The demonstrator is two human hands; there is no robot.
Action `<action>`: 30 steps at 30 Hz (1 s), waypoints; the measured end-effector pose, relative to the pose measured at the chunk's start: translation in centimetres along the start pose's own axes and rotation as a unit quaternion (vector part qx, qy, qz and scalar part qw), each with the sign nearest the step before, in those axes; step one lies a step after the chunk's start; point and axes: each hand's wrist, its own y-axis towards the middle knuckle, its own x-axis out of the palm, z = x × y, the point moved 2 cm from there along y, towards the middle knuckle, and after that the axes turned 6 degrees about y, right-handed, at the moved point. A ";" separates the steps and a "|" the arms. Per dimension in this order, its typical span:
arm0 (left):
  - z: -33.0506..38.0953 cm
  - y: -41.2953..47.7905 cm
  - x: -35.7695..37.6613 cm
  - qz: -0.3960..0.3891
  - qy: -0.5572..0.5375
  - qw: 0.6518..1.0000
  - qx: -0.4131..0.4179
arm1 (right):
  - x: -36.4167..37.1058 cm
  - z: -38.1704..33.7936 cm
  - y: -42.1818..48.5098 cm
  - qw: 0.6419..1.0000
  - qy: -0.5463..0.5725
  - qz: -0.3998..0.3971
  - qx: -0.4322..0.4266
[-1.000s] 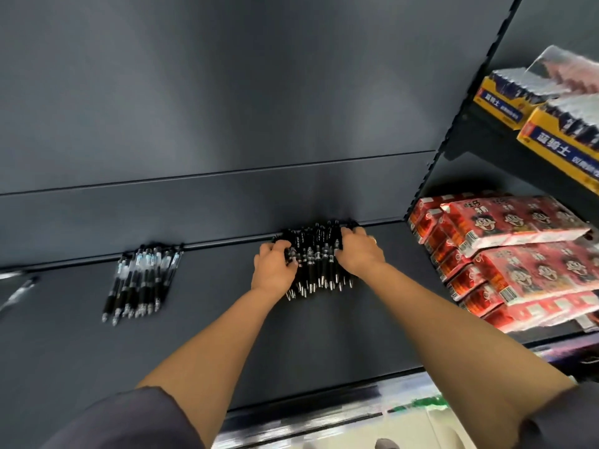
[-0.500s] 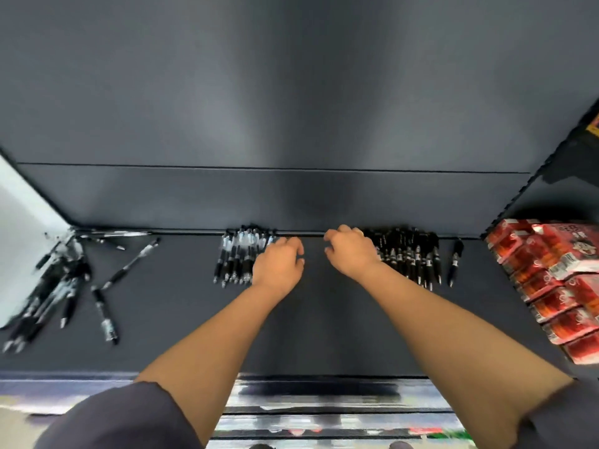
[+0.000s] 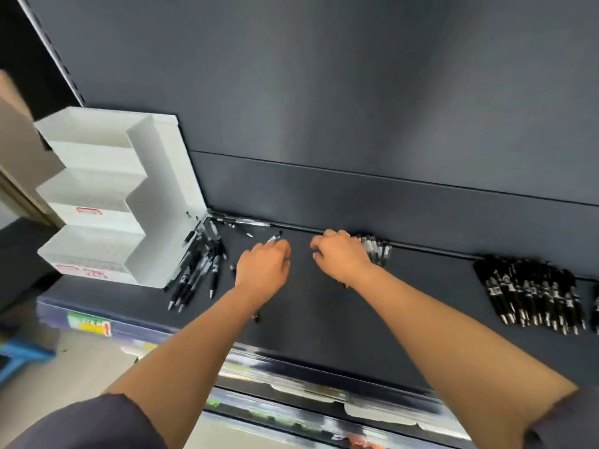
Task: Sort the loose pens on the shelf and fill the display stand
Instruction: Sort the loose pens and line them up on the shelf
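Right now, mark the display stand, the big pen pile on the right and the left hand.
display stand [image 3: 162, 205]: head view, side wall.
big pen pile [image 3: 531, 296]: head view, middle.
left hand [image 3: 262, 270]: head view, back.

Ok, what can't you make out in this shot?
Head view only.
Whether left hand grips the pen: its curled fingers hide that.
Most clear pens: behind right hand.
Labels on display stand: blurred.
Rightmost black pens: cut off by frame edge.

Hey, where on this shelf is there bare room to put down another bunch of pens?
Bare shelf lies between the clear pens by the right hand and the black pen pile, and along the front between the forearms. Crowded: the loose pens against the display stand, next to the left hand.
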 end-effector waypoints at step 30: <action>-11.9 2.9 5.1 -0.125 0.043 0.980 0.145 | 6.0 -5.8 12.7 0.976 0.077 -0.179 0.093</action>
